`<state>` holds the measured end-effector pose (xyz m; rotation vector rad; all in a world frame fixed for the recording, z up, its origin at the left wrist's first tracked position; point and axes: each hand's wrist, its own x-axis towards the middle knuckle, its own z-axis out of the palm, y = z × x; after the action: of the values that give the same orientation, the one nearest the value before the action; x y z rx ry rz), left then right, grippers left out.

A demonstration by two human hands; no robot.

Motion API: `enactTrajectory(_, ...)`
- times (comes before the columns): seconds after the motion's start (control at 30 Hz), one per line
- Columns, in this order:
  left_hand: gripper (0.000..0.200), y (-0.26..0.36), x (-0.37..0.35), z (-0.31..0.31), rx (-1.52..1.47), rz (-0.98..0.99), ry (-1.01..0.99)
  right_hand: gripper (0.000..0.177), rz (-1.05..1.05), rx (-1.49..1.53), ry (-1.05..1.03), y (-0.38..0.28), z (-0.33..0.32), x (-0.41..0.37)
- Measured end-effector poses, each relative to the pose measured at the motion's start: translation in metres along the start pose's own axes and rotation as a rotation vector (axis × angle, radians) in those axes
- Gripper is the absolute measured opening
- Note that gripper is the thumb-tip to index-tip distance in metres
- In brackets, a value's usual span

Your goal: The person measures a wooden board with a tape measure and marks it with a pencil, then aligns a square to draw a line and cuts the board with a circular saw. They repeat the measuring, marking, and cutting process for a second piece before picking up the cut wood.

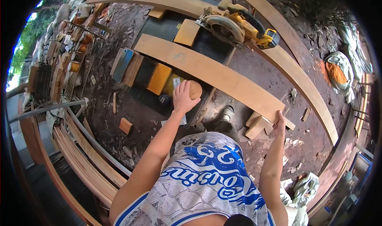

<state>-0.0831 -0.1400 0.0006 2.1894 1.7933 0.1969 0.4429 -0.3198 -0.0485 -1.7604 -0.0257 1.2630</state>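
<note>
A long wooden board (207,72) lies slanting across the middle, over a dark work surface (159,29). My right hand (279,122) grips its near right end, thumb on top and fingers at the edge. Left of the board's middle, my left hand (184,99) rests on a round wooden disc (194,90), fingers bent over its left side. Beside that hand are a metal square (176,82) and a small black object (164,99), perhaps a tape measure. Wood blocks (160,79) stand to the left.
A yellow circular saw (234,25) sits on another long board (294,68) beyond. Offcuts (258,124) lie under the held board's right end. Stacked planks (81,158) are at lower left, and a sack of orange material (337,72) is at right.
</note>
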Motion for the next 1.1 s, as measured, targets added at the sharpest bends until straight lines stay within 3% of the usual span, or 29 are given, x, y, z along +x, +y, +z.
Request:
enactTrajectory(0.1,0.098,-0.008,-0.013,-0.001,-0.052,0.009,0.085,0.042,0.011,0.004,0.104,-0.011,0.007,-0.007)
enactTrajectory(0.17,0.088,-0.023,-0.031,0.003,-0.044,-0.013,0.167,0.052,-0.062,0.043,0.036,-0.007,-0.01,-0.002)
enactTrajectory(0.27,0.065,-0.038,-0.066,0.005,-0.15,-0.043,0.269,0.045,-0.118,-0.009,0.12,-0.005,-0.032,0.0)
enactTrajectory(0.33,0.063,-0.041,-0.09,-0.017,-0.137,0.018,0.207,0.041,-0.627,-0.196,0.518,0.011,-0.044,0.015)
enactTrajectory(0.43,0.061,-0.051,-0.12,-0.044,-0.083,0.127,0.076,0.039,-0.699,-0.272,0.603,0.001,-0.026,-0.023)
enactTrajectory(0.53,0.057,-0.08,-0.135,-0.043,-0.001,0.2,-0.095,0.042,-0.492,-0.332,0.526,0.0,0.028,-0.083)
enactTrajectory(0.67,0.05,-0.123,-0.139,-0.021,0.072,0.215,-0.334,0.042,-0.601,-0.389,0.359,0.061,0.084,-0.106)
enactTrajectory(0.83,0.043,-0.125,-0.158,-0.057,-0.186,0.366,-0.298,0.048,-0.416,-0.389,0.248,0.117,0.137,-0.155)
enactTrajectory(0.93,0.045,-0.132,-0.168,-0.08,-0.284,0.545,-0.206,0.05,-0.399,-0.496,0.342,0.14,0.156,-0.188)
enactTrajectory(1.1,0.048,-0.092,-0.086,-0.073,-0.366,0.818,-0.035,0.049,-0.27,-0.388,0.388,0.184,0.172,-0.204)
